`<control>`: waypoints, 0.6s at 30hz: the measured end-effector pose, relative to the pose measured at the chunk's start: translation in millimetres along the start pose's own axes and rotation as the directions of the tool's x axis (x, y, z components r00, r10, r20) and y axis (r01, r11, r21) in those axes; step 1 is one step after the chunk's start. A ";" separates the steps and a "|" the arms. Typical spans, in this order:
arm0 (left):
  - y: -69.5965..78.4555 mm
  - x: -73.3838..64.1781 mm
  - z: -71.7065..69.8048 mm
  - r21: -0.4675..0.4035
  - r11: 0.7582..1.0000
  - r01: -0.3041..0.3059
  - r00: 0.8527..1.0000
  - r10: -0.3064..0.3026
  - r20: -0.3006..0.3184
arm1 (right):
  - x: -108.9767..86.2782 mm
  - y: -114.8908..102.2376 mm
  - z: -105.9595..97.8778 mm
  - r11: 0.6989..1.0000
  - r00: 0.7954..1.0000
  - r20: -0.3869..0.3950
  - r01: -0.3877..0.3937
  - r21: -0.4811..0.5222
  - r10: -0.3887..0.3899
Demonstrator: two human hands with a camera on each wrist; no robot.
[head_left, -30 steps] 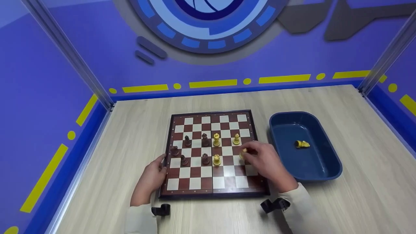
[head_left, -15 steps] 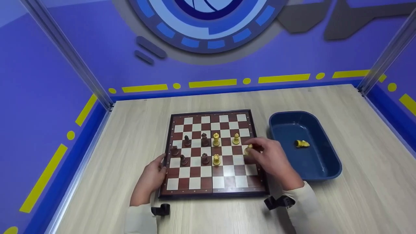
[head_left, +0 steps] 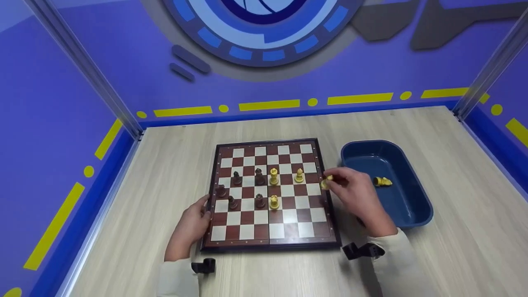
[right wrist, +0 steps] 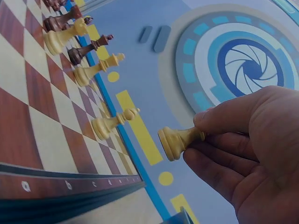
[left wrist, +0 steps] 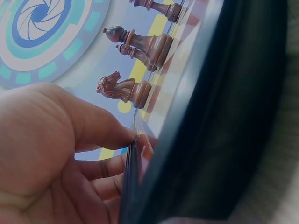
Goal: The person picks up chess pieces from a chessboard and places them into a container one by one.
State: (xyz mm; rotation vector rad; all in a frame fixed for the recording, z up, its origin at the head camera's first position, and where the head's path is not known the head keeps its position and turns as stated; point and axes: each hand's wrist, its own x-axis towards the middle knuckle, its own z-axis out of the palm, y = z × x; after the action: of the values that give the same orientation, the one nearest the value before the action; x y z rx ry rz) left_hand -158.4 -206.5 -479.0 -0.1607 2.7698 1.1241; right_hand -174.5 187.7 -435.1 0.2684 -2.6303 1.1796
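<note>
My left hand [head_left: 192,222] grips the left edge of the chessboard [head_left: 297,214], its thumb on the rim in the left wrist view. Near it stand a dark knight [left wrist: 121,90] and a dark bishop [left wrist: 145,44]. Just over the board's right border, my right hand [head_left: 358,196] pinches a cream chess piece [right wrist: 174,143] by its upper part. The piece is tilted, base toward the board, its top hidden by thumb and fingers. Closest to it on the board is an upright cream bishop [head_left: 299,176]. A cream king [head_left: 274,177] and cream rook [head_left: 274,202] stand mid-board.
A blue tray [head_left: 427,212] sits right of the board, with a cream knight [head_left: 383,181] lying on its side inside. A dark rook [head_left: 260,201] and a tall dark piece [head_left: 259,177] stand beside the cream ones. Panels enclose the wooden table [head_left: 177,156].
My right hand has carried the cream piece from a square on the board's right side rightward to over the border, toward the tray. The left hand stays at the edge.
</note>
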 end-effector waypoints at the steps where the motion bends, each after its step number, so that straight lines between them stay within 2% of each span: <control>1: 0.0 0.0 0.0 0.001 1.000 0.001 1.000 -0.001 0.001 | 0.2 1.0 -1.6 1.000 1.000 -0.005 -0.004 -0.001 0.004; 7: 0.4 0.0 -0.4 0.000 1.000 -0.002 1.000 0.002 -0.002 | 2.2 6.8 -11.0 1.000 0.999 -0.040 -0.023 -0.005 0.023; 18: -0.4 0.1 0.2 0.010 1.000 -0.008 1.000 0.008 -0.001 | 2.9 18.6 -23.5 0.998 0.995 -0.092 -0.038 0.053 0.043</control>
State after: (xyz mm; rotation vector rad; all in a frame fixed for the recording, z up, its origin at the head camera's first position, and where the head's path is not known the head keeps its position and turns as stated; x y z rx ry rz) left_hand -158.4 -206.5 -479.4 -0.1494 2.7786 1.1120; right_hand -178.8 217.4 -432.3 0.1655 -2.5392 1.2426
